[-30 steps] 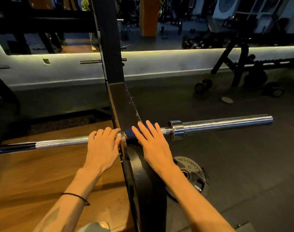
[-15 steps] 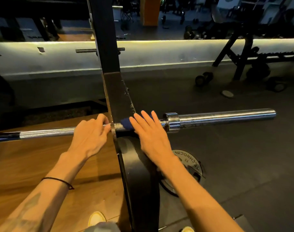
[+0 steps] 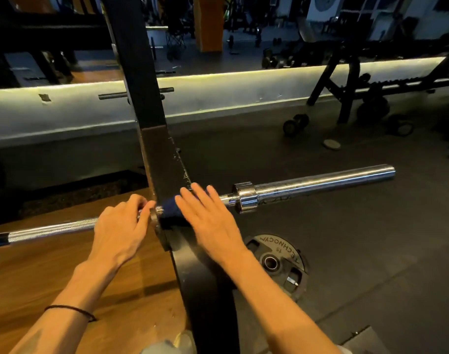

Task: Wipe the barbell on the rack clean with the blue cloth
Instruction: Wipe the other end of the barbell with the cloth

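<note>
Both hands meet the chrome steel barbell (image 3: 307,186): left hand (image 3: 118,229) grips it, flat right hand (image 3: 210,221) presses the dark blue cloth (image 3: 171,209).

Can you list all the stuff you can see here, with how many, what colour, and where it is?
barbell: one, shiny silver, lying across the rack
blue cloth: one, dark blue, on the bar beside the rack post
rack post: one, black, upright in the middle
weight plate: one, black, flat on the floor at the rack's base
dumbbell: one, black, on the far floor
small disc: one, grey, on the floor near the dumbbell
wooden platform: one, brown, lower left
left hand: grips the bar
right hand: fingers straight, presses the cloth
</note>
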The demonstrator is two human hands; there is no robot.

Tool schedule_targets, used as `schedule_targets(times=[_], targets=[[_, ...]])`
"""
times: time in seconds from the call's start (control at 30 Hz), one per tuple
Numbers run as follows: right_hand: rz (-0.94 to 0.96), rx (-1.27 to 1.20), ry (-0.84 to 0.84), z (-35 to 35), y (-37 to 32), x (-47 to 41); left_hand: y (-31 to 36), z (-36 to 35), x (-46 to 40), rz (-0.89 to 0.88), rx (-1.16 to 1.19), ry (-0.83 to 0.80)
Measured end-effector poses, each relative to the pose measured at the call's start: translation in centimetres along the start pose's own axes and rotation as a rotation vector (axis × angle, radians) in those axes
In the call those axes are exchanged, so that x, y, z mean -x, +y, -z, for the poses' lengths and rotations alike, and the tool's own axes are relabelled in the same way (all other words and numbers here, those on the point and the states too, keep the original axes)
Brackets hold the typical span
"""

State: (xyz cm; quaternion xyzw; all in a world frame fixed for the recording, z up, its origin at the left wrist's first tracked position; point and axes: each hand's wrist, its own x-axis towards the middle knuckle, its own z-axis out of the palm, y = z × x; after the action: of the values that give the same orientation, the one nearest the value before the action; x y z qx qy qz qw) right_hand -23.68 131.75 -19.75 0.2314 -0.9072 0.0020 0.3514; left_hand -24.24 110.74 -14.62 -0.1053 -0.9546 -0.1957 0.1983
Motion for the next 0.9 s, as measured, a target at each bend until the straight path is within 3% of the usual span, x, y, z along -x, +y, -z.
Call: schedule_targets(times=[0.13, 0.23, 0.4, 0.47, 0.53, 0.67, 0.8, 0.9], targets=[[-0.185, -0.028, 0.055, 0.7, 4.2, 2.4, -0.1, 0.0, 0.3, 0.031, 0.061, 0.010], [-0.285, -0.297, 0.110, 1.4, 3.7, 2.1, 0.3, 0.4, -0.3, 0.127, 0.125, -0.058], [-0.735, -0.841, 0.199, 5.7, 5.3, 2.0, 1.7, 3.2, -3.0, 0.328, 0.208, -0.318], [-0.923, -0.967, 0.275, 7.9, 7.6, 2.7, 3.7, 4.5, -3.9, 0.354, 0.191, -0.344], [-1.035, -0.938, 0.382, 9.7, 10.4, 3.3, 7.0, 5.4, -4.2, 0.255, 0.133, -0.268], [-1.042, -0.767, 0.486, 12.0, 14.3, 3.6, 15.4, 3.4, -4.7, -0.073, 0.124, -0.038], [-0.944, -0.673, 0.441, 10.7, 14.0, 2.6, 17.6, -3.7, -5.1, -0.178, 0.009, -0.166], [-0.722, -0.632, 0.298, 7.1, 11.6, 2.0, 15.5, -7.0, -4.2, -0.179, -0.010, -0.226]])
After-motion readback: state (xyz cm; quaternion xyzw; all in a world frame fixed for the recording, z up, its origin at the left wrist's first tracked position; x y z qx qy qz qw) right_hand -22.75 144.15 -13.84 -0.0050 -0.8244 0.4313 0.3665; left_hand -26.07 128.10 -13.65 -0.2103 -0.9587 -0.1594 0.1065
